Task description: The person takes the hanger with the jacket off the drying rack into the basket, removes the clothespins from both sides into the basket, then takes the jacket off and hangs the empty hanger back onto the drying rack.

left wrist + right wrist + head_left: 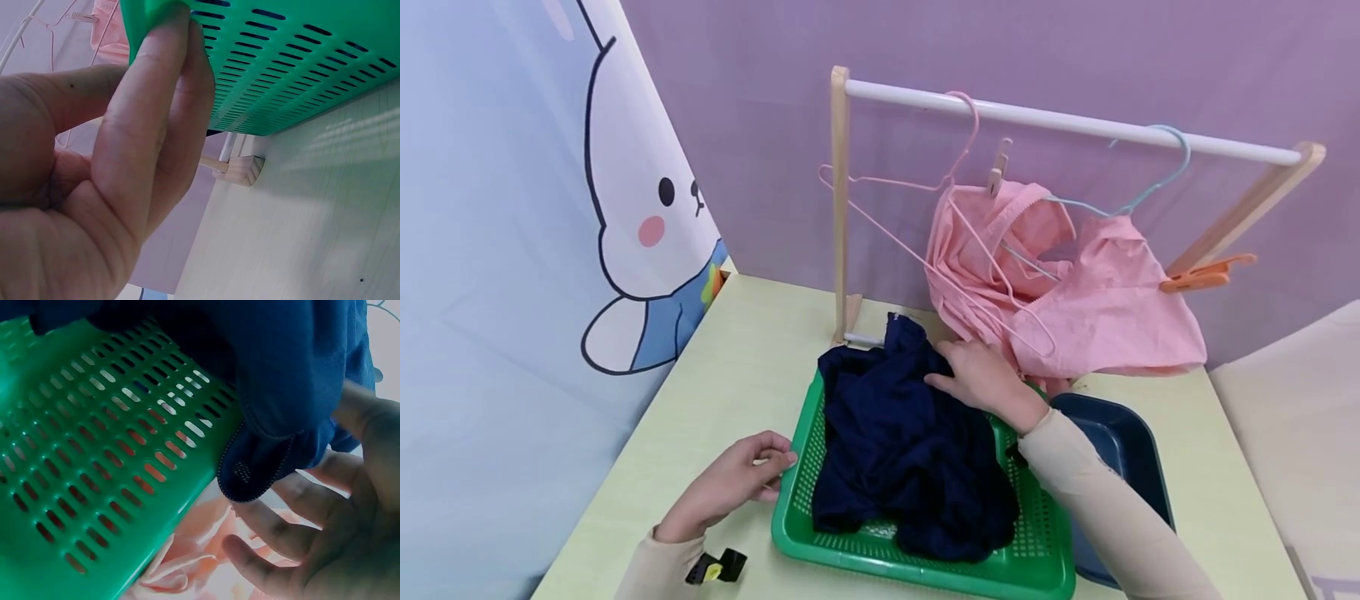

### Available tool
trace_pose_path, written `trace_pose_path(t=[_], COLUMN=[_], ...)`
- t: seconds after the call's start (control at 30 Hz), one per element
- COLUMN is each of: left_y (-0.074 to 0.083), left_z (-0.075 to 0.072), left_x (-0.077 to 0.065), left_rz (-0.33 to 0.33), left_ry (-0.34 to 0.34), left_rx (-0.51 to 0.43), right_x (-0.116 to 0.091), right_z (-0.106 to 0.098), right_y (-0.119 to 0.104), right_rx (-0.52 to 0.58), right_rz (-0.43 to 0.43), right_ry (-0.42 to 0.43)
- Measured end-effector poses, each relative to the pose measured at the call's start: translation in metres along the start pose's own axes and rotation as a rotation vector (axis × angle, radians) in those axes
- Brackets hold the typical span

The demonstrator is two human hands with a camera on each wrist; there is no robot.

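A crumpled navy garment lies in the green basket, part of it over the far rim. The left hand holds the basket's left rim; in the left wrist view its fingers press against the green plastic. At the far right of the garment, the right hand touches the cloth with spread fingers. Seen in the right wrist view, a stitched, rounded tab of the garment hangs over the rim beside the fingers. Some fingertips are hidden by the cloth.
Behind stands a rack with a white bar and wooden posts. It carries a bare pink hanger and a pink garment on a blue hanger. Clothespins grip the pink garment. A dark blue tray stands at the right.
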State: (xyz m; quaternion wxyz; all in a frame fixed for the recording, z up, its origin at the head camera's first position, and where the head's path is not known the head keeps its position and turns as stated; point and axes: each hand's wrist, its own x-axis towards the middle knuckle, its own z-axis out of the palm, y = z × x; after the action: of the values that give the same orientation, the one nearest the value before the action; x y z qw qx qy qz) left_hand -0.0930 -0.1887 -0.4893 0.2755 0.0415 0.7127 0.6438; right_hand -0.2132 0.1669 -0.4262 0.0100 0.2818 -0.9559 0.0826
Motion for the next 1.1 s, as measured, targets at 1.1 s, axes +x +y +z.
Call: trace_pose_path(t=[1.1], left_y=[0.001], left_z=[0.0], left_x=[-0.001], left_rz=[-0.007], left_ry=[0.001], left_rx=[-0.001], right_x=[-0.108], right_z=[-0.003], right_y=[-0.062], right_rx=[-0.089], right_rz=[-0.395], right_ry=[-0.306])
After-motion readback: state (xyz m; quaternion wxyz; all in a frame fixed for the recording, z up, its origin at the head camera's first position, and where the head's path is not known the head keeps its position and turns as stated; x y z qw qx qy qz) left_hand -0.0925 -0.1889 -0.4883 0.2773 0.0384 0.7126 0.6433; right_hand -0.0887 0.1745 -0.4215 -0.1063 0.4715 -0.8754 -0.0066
